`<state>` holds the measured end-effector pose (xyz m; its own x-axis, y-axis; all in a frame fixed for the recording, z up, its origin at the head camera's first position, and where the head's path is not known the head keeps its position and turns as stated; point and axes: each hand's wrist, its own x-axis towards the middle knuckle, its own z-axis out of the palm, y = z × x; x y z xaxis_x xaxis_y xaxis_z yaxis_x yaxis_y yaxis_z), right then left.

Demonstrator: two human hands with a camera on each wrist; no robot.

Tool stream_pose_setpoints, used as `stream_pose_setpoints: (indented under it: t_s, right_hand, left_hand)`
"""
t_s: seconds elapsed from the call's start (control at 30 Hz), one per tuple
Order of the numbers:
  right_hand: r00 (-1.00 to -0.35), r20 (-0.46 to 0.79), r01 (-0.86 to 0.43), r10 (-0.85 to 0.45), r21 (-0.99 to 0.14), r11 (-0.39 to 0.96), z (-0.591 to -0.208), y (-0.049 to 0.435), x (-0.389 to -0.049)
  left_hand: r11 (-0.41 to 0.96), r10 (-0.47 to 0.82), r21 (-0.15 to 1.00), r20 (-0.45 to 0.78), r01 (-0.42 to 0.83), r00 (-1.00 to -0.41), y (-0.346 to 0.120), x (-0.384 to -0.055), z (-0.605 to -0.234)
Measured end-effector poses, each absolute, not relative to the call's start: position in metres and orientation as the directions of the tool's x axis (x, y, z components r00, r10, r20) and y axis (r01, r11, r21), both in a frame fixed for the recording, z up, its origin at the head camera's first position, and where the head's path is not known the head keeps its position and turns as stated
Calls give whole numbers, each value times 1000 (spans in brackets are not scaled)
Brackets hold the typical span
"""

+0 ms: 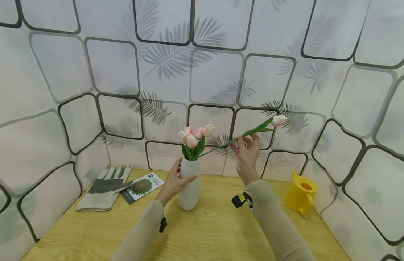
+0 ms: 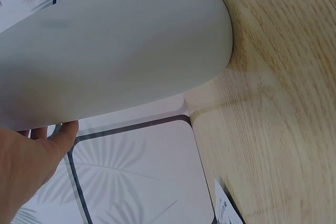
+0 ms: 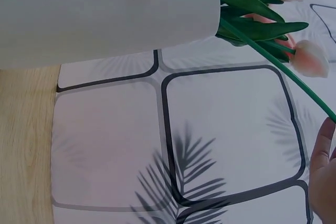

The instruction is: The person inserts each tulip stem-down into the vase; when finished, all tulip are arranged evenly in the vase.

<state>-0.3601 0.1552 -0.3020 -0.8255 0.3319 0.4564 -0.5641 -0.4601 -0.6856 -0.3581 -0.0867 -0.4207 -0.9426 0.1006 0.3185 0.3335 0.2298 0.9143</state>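
A tall white vase (image 1: 189, 188) stands upright on the wooden table, with several pink-and-white tulips (image 1: 192, 141) and their green leaves at its mouth. My left hand (image 1: 174, 182) grips the vase's upper part from the left, thumb across the front; in the left wrist view, fingers (image 2: 65, 136) touch its side. To the right, my right hand (image 1: 248, 156) pinches the green stem of a single tulip (image 1: 260, 127). This tulip slants, its bloom up to the right and its stem's lower end at the vase mouth. In the right wrist view the stem (image 3: 294, 77) crosses in front of the leaves.
Grey-and-white work gloves (image 1: 102, 190) lie at the table's left, beside a small hand tool (image 1: 123, 187) and a card with a round green plant picture (image 1: 148, 185). A yellow watering can (image 1: 300, 194) stands at the right. Patterned cloth walls (image 1: 218, 79) enclose the table (image 1: 202, 235).
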Motion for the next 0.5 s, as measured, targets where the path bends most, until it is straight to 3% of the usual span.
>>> stream_pose_setpoints:
  t_s: [0.5]
  right_hand:
    - [-839, 497, -543, 221, -736, -404, -307, 131, -360]
  left_hand:
    - [232, 139, 916, 301, 326, -944, -85, -326, -389]
